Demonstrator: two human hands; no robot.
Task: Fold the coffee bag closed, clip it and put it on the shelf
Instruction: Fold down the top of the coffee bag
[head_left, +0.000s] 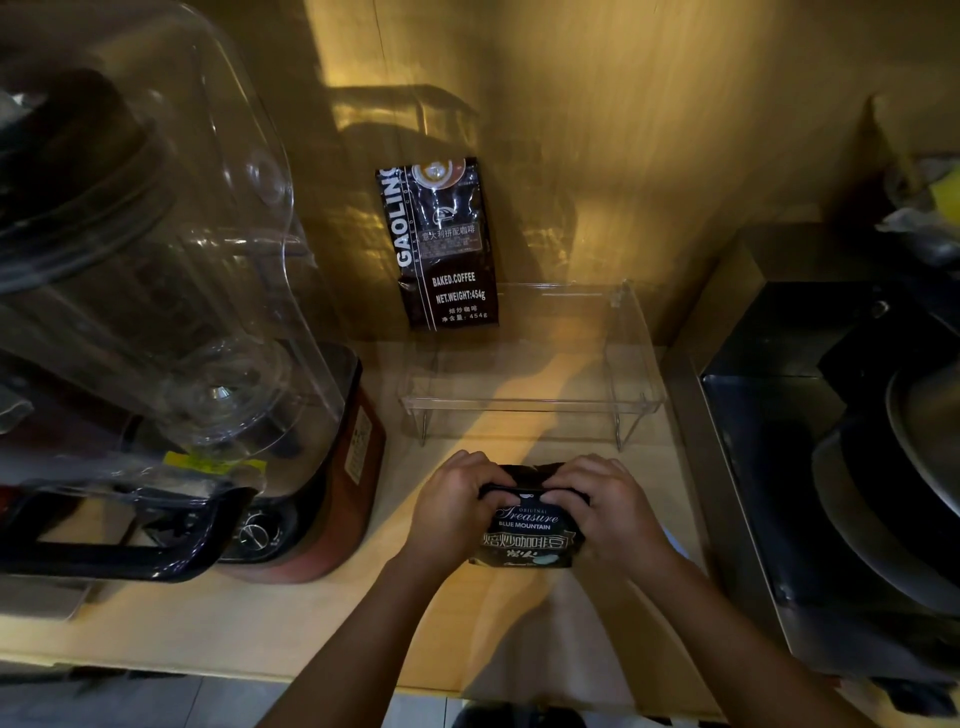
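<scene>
A black coffee bag (527, 535) labelled "Treasure Blue Mountain" stands on the wooden counter near its front edge. My left hand (452, 504) grips its top left corner and my right hand (605, 506) grips its top right corner, with the bag's top folded over between the thumbs. A clear acrylic shelf (530, 402) on thin legs stands just behind the bag, against the wall. I see no clip; my fingers hide the fold.
A second black coffee bag (441, 244) marked "GAOLING" leans upright against the wall at the shelf's left end. A large blender with a clear cover (156, 291) fills the left side. A dark metal machine (831, 441) stands on the right.
</scene>
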